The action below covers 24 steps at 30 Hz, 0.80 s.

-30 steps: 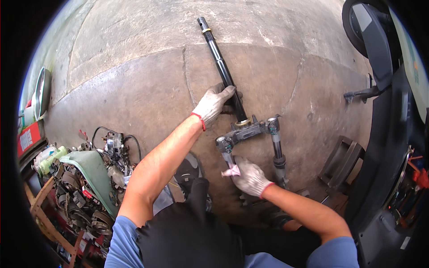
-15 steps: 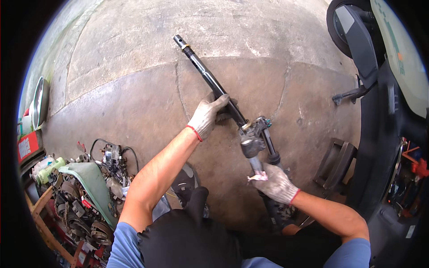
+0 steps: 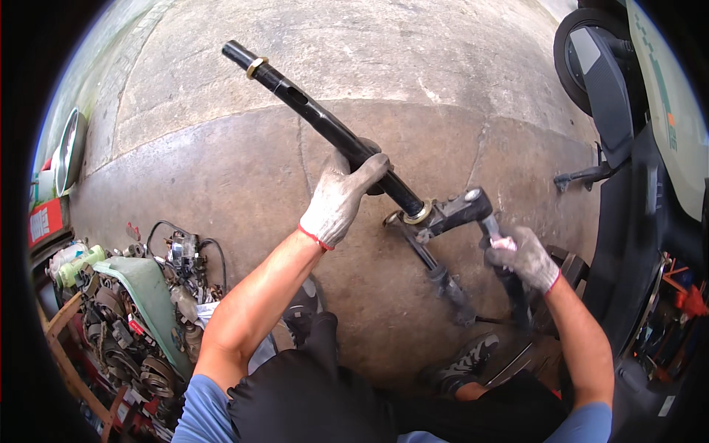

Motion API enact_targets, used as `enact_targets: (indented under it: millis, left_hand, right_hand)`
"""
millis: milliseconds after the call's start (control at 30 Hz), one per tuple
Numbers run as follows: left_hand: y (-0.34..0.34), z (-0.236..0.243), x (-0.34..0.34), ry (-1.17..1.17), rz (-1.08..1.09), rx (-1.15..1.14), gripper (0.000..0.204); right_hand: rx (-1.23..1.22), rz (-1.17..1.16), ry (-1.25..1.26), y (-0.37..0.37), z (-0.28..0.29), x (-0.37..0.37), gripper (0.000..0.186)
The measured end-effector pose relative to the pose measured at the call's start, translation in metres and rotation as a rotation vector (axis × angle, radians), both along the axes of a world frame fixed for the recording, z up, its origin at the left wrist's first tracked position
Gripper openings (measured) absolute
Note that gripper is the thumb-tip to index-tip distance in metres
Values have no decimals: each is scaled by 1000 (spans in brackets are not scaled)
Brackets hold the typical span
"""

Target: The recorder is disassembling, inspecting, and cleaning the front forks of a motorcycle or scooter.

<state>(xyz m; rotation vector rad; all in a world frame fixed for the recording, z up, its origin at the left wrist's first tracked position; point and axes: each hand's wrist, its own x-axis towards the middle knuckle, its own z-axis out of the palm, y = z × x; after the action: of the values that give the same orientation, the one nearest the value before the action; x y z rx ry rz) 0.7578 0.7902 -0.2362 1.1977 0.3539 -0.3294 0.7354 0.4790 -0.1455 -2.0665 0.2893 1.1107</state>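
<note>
A scooter front fork [image 3: 452, 214] with a long black steering tube [image 3: 329, 124] is held up in front of me. The tube slants to the upper left, with a brass-coloured ring [image 3: 257, 67] near its far end and another at its base. Around the tube's middle wraps my gloved left hand [image 3: 346, 188]. On the right fork leg [image 3: 511, 284], my gloved right hand [image 3: 526, 258] is closed around a pinkish rag [image 3: 504, 245] pressed against the metal. The left fork leg [image 3: 443, 284] hangs lower, its end near the floor.
At left, a pale green bin [image 3: 140, 292] sits among a heap of used metal parts [image 3: 111, 325]. A scooter with its wheel [image 3: 576, 59] and side stand [image 3: 583, 177] lines the right side. My shoe [image 3: 469, 362] is just below the fork.
The fork has turned, so both legs now show spread apart and the tube's far end has swung left and up. My right hand has moved right and up with the rag.
</note>
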Motion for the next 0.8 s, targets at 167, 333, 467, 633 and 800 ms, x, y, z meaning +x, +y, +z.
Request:
enact_targets:
  millis: [167, 333, 467, 633, 800]
  left_hand:
    - [-9, 4, 14, -63, -53, 80, 37]
    - [-17, -15, 30, -17, -47, 158, 37]
    - [-8, -40, 33, 86, -29, 177, 36]
    - [-7, -55, 31, 122, -20, 115, 37]
    - [1, -56, 30, 104, -56, 157, 42]
  right_hand:
    - [-322, 345, -202, -17, -38, 42, 41]
    - [-391, 406, -241, -25, -88, 55, 40]
    - [-305, 408, -378, -12, -102, 54, 32]
    - [-362, 89, -575, -22, -112, 55, 26]
    - [3, -336, -375, 35, -74, 78, 36]
